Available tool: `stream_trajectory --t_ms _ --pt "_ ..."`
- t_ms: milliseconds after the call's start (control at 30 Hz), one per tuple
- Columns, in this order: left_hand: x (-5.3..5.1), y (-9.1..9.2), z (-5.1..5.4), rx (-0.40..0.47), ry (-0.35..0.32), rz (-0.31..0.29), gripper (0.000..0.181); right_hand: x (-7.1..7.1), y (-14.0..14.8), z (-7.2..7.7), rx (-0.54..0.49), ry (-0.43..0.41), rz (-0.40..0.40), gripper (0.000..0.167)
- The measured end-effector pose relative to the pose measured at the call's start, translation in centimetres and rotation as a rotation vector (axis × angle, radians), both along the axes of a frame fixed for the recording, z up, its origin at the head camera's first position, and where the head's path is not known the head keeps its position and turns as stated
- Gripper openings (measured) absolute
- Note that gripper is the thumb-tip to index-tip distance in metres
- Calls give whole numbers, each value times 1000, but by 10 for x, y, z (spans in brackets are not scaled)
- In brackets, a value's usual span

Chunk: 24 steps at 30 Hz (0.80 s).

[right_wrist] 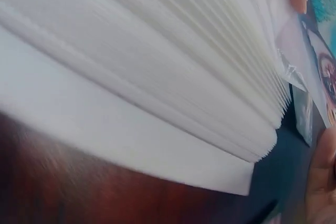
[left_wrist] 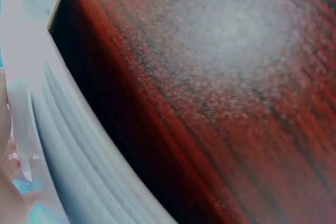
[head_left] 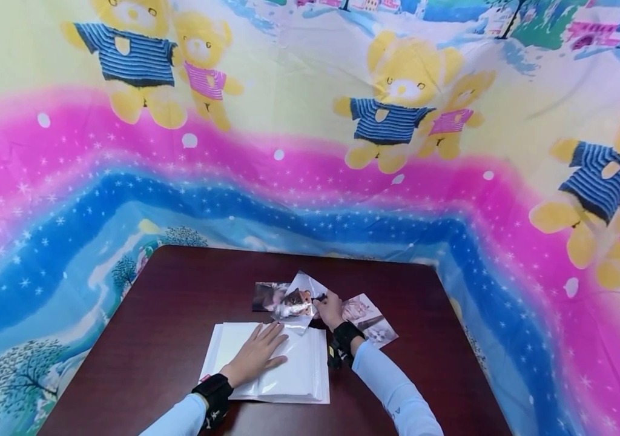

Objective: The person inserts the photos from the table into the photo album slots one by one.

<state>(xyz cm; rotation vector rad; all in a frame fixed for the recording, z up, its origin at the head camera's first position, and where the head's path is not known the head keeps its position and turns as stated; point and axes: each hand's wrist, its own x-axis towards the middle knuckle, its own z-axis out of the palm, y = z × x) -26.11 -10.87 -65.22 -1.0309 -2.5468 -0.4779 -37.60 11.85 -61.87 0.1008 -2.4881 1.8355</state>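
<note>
- Because the left hand (head_left: 258, 357) lies flat and spread, the album (head_left: 301, 372) underneath is probably steadied.
- The right hand (head_left: 331, 310) pinches a photo (head_left: 295, 304); other photos (head_left: 360, 307) lie beside that grip.

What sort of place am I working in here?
Probably a makeshift indoor work corner: a teddy-bear backdrop hangs behind a dark table, which holds an album and photos.
</note>
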Motion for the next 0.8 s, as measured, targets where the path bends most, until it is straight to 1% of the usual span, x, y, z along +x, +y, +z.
stream_trajectory --t_ms 67,167,233,300,367,433,500,567,667,733,800 --pt "1 0 1 13 -23 -2 53 2 1 -4 -115 -66 -10 12" --pt "2 1 2 26 -53 3 55 6 2 -6 -206 -119 -16 10" --pt "2 1 2 29 -63 8 55 8 1 -6 -246 -133 -13 11" --pt "3 2 3 39 -68 9 54 11 0 -5 -270 -144 4 16" --pt "3 2 3 46 -60 12 54 12 -3 -4 -266 -162 34 17" --pt "3 2 4 55 -48 13 54 13 -4 -3 -235 -169 64 15" --pt "3 2 3 62 -31 14 53 12 -4 -2 -185 -157 72 11" --pt "3 3 3 67 -20 13 53 8 -3 0 -118 -109 62 9" --pt "3 3 2 78 -18 5 52 2 1 4 15 -14 50 9" --pt "4 4 1 84 -19 0 52 -2 3 7 128 47 69 10" --pt "4 3 1 90 -18 -2 51 -5 3 9 230 79 117 12"
